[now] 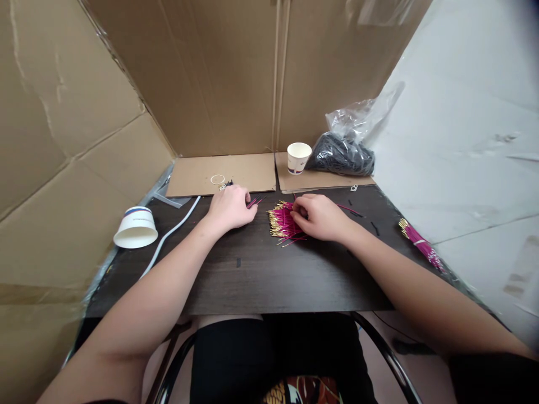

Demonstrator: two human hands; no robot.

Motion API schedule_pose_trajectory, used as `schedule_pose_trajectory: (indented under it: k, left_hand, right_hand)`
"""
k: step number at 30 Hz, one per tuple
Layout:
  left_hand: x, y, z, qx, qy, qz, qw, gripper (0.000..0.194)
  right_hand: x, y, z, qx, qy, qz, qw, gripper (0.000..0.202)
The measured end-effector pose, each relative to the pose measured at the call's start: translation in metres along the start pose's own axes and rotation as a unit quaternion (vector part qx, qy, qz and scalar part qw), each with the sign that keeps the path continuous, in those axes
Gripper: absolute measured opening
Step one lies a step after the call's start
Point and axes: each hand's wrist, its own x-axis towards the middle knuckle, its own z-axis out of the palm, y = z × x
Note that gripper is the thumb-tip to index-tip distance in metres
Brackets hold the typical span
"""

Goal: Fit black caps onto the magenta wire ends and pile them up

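My left hand [231, 207] is closed around a few thin magenta wires [255, 202], whose ends poke out past the thumb and fingers. Small black pieces [228, 184] show just beyond its knuckles, partly hidden. On the dark table lies a loose pile of magenta wires with gold-coloured tips [283, 221]. My right hand [316, 216] rests at the right side of this pile, its thumb and fingers pinched together; what is between them is hidden. A magenta wire with a dark end [349, 210] sticks out beyond the right hand.
A tied bundle of magenta wires [421, 245] lies at the right edge. At the back are a paper cup [298, 159] and a plastic bag of black pieces [343, 152] on cardboard [248, 168]. Another paper cup [135, 229] and a white cable [174, 229] are at left. Cardboard walls [219, 73] surround the table.
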Motion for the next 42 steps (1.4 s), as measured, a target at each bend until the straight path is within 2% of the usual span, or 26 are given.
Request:
schedule_pose_trajectory:
  k: [6,12,18,28,33,38,40,42]
  left_hand:
    - [-0.001,0.001,-0.008,-0.015,-0.064,-0.033,0.997,0.012]
    - [-0.004,0.007,-0.011,0.011,-0.095,-0.009,0.995,0.018]
    - [-0.005,0.017,-0.010,0.095,-0.092,0.007,0.991,0.028]
    - [-0.006,0.016,-0.006,0.076,-0.079,0.018,0.994,0.029]
    - [-0.006,0.013,-0.003,0.031,-0.068,-0.004,0.997,0.026]
    - [-0.005,0.005,-0.014,-0.038,-0.060,-0.034,0.997,0.019]
    - [-0.001,-0.003,-0.021,-0.063,-0.048,-0.075,0.994,0.018]
    - [0.004,-0.016,-0.027,-0.074,-0.038,-0.144,0.986,0.021]
  right_hand:
    - [0.000,0.001,0.000,0.001,-0.003,-0.001,1.000,0.016]
    - [0.001,0.002,0.002,0.002,0.000,-0.005,1.000,0.018]
    - [0.001,0.000,0.002,0.007,-0.005,-0.004,1.000,0.017]
    - [0.001,-0.001,0.001,0.002,-0.010,-0.005,1.000,0.018]
    - [0.001,-0.001,0.000,0.002,-0.013,-0.005,1.000,0.017]
    - [0.000,-0.001,-0.001,0.005,-0.020,-0.001,1.000,0.018]
    - [0.000,0.000,0.000,0.006,-0.015,-0.003,1.000,0.018]
    - [0.000,0.000,0.001,0.004,-0.009,-0.007,1.000,0.019]
